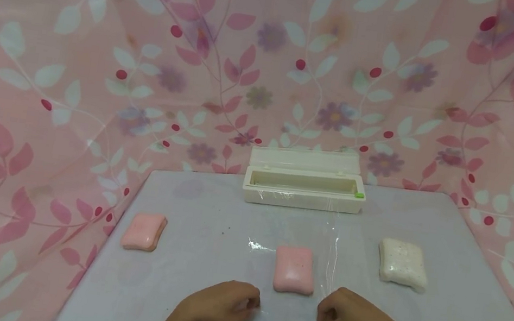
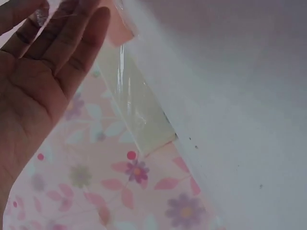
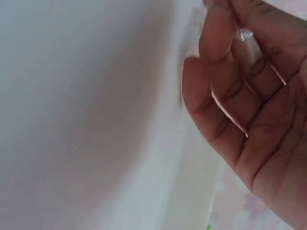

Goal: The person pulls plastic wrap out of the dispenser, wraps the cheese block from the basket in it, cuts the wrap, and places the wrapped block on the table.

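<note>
A sheet of clear cling film [image 1: 334, 253] runs from the white dispenser box [image 1: 303, 200] towards me, its creases and glints showing over the table. My left hand [image 1: 228, 304] pinches one near corner between thumb and fingers; a crumpled bit of film [image 2: 41, 17] shows there in the left wrist view. The other corner is pinched by my right hand [image 1: 353, 316], where bunched film [image 3: 246, 34] glistens at the fingers. Between and just beyond both hands lies a pink, rounded-square block [image 1: 295, 270], seen through or beside the film.
Another pink block [image 1: 143, 231] with a brownish side lies at the table's left. A white speckled block [image 1: 402, 263] is on the right. The box's lid [image 1: 306, 160] stands raised at the back, before a floral pink curtain [image 1: 230, 69]. The white table [image 1: 200, 213] carries everything.
</note>
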A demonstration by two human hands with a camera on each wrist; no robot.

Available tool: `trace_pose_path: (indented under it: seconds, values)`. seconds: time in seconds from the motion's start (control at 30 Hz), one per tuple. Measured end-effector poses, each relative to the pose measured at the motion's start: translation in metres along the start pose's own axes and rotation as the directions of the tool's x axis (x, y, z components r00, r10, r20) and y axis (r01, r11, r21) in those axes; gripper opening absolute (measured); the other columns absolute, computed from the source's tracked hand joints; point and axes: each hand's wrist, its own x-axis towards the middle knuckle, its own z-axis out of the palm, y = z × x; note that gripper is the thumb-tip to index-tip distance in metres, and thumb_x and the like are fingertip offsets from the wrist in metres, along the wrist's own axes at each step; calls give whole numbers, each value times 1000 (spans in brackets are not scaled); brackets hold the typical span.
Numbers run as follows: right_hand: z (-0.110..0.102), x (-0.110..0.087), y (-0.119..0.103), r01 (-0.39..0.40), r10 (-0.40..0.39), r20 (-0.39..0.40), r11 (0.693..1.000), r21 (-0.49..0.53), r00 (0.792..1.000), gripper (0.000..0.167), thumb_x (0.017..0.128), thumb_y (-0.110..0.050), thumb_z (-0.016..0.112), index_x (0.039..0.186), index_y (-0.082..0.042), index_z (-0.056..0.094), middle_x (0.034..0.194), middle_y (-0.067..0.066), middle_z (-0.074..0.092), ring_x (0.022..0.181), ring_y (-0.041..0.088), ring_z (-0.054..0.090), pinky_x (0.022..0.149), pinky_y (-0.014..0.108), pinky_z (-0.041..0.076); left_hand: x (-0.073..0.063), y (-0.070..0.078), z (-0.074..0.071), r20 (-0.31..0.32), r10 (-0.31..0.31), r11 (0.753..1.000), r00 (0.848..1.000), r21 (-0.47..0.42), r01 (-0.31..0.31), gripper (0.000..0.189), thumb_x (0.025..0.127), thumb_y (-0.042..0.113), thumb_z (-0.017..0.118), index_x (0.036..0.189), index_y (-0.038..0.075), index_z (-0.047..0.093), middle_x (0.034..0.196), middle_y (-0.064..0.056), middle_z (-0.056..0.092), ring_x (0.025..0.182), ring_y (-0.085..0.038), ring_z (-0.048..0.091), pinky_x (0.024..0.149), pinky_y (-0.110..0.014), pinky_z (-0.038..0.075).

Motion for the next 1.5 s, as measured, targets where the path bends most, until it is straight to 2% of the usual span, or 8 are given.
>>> trace_pose_path:
  seconds: [0.17, 0.33, 0.57, 0.8, 1.1, 1.23, 1.37, 1.5]
  values:
    - [-26, 2, 1, 44, -39, -33, 988, 150, 999, 7, 87, -23, 76, 84, -18, 73, 75, -10, 69, 61, -1, 57, 53, 24, 51, 7, -12, -15, -38, -12, 976, 999, -217, 4, 8, 97, 7, 59, 100, 15, 60, 96, 3, 69, 90, 0, 62, 74, -21, 51]
    - [-47, 9, 4, 61, -25, -161, 972, 226, 987, 3, 89, -12, 74, 90, -9, 72, 79, 5, 70, 65, 13, 65, 56, 34, 55, 21, -24, -26, -121, -74, 917, 990, -399, 20, 4, 100, 9, 57, 103, 11, 56, 92, -3, 70, 84, -14, 67, 69, -31, 55]
    - [-52, 24, 17, -127, 223, -301, 943, 306, 927, 17, 92, -19, 71, 95, -3, 67, 80, 20, 67, 64, 18, 62, 58, 35, 54, 42, -41, -24, -194, -245, 837, 950, -537, 106, 8, 103, 9, 51, 107, 3, 49, 86, -13, 66, 70, -22, 67, 60, -36, 55]
    - [-45, 39, 34, -278, 352, -440, 934, 225, 826, 20, 89, -25, 74, 91, -5, 70, 69, 3, 66, 59, 14, 57, 52, 26, 47, 58, -55, -14, -226, -440, 824, 869, -486, 291, 6, 104, 12, 49, 106, 7, 49, 83, -9, 62, 57, -12, 59, 48, -23, 46]
    - [-31, 49, 45, -408, 418, -469, 904, 129, 778, 8, 87, -19, 75, 85, -12, 71, 62, -3, 60, 58, 13, 53, 53, 27, 42, 64, -60, -11, -99, -491, 826, 865, -369, 427, 5, 97, 1, 51, 98, 6, 52, 70, -3, 54, 53, -14, 54, 47, -26, 44]
    - [-31, 50, 42, -387, 388, -456, 917, 99, 801, 8, 88, -17, 74, 86, -10, 70, 67, -3, 60, 61, 13, 53, 53, 27, 43, 65, -63, -10, -79, -495, 833, 865, -327, 446, 5, 94, 0, 55, 97, 4, 54, 71, -3, 54, 56, -14, 54, 50, -27, 45]
    - [-40, 41, 35, -338, 328, -411, 940, 50, 851, 14, 91, -15, 71, 101, -6, 69, 84, 0, 66, 72, 14, 59, 60, 28, 49, 64, -57, -10, -188, -493, 867, 850, -194, 459, 5, 94, 6, 59, 99, 5, 56, 78, -1, 54, 67, -13, 51, 56, -28, 43]
    - [-48, 30, 18, -376, 303, -495, 925, -54, 815, 26, 91, -15, 70, 114, -6, 66, 101, 5, 68, 82, 17, 62, 65, 31, 50, 61, -31, -11, -411, -445, 870, 795, 11, 493, 11, 94, 12, 65, 100, 4, 59, 81, 1, 52, 71, -12, 48, 60, -27, 42]
